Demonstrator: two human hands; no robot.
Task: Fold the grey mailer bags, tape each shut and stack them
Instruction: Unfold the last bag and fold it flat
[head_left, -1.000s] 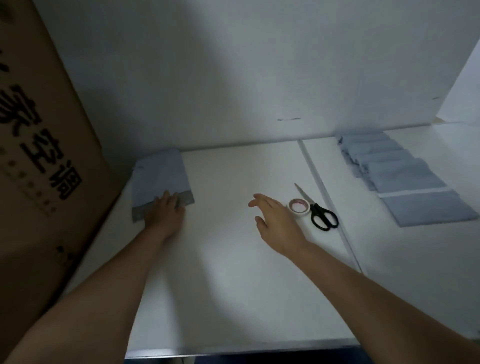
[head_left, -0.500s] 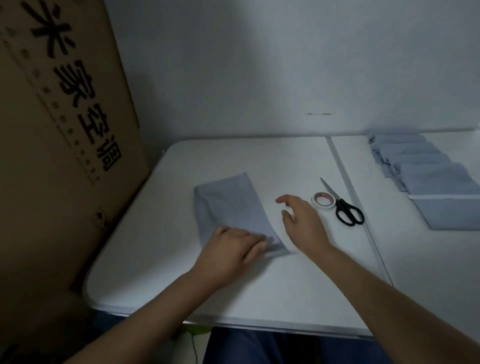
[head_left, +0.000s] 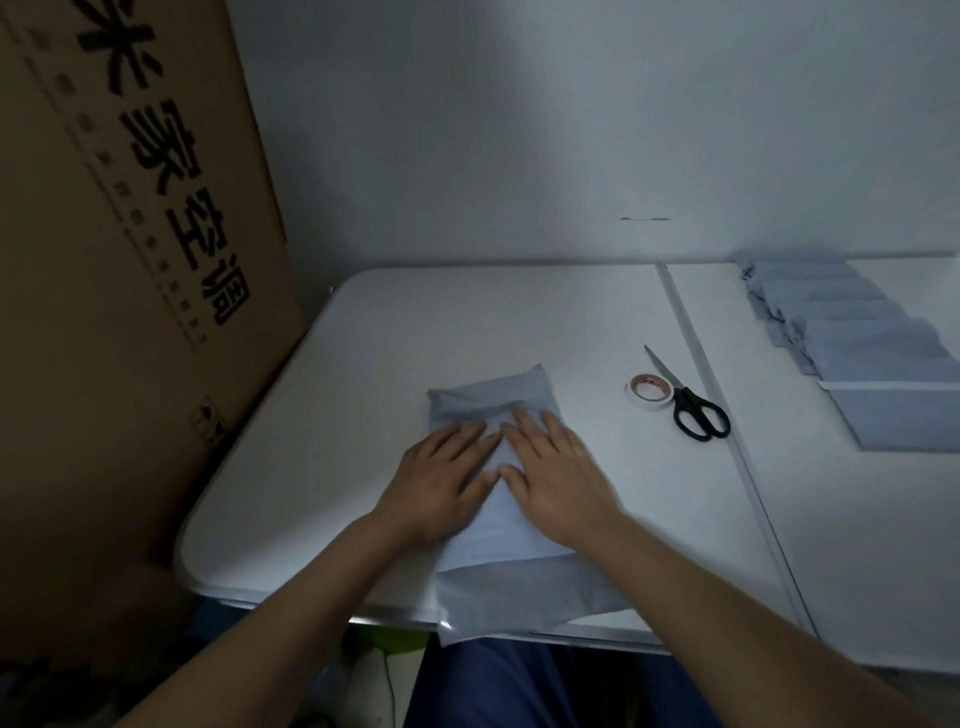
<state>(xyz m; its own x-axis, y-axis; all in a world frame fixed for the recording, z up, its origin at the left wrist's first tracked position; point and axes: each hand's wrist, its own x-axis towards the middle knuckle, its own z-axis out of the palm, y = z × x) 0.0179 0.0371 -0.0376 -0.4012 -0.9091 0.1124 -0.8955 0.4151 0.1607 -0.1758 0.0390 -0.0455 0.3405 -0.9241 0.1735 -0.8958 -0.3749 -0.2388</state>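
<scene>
Two bare hands lie flat, fingers spread, on one grey mailer bag (head_left: 514, 566) at the near edge of the white worktop (head_left: 363, 364). Left hand (head_left: 441, 478): palm down on the bag's left side, grip released, pressing and not grasping. Right hand (head_left: 556, 478): palm down on the bag's right side, grip likewise released; the two thumbs nearly meet over the bag's middle.

Mailer bag, item one: long and narrow, running from the near edge toward the middle of the worktop. Its far end (head_left: 491, 395) stands raised and curled. Its near end hangs over the worktop's near edge, above the person's blue-clad lap.

Roll of tape (head_left: 649, 388): white, lying flat, right of the bag, well apart from it.

Scissors (head_left: 691, 402): black handles, blades pointing to the far edge, touching the roll's right side, just left of the seam (head_left: 727, 441) that divides the worktop.

Row of grey mailer bags (head_left: 857, 338): overlapping, flat, beyond the seam along the right edge, running from the far edge nearward.

Cardboard box (head_left: 130, 286): large, brown, black printed characters, standing against the worktop's left edge.
</scene>
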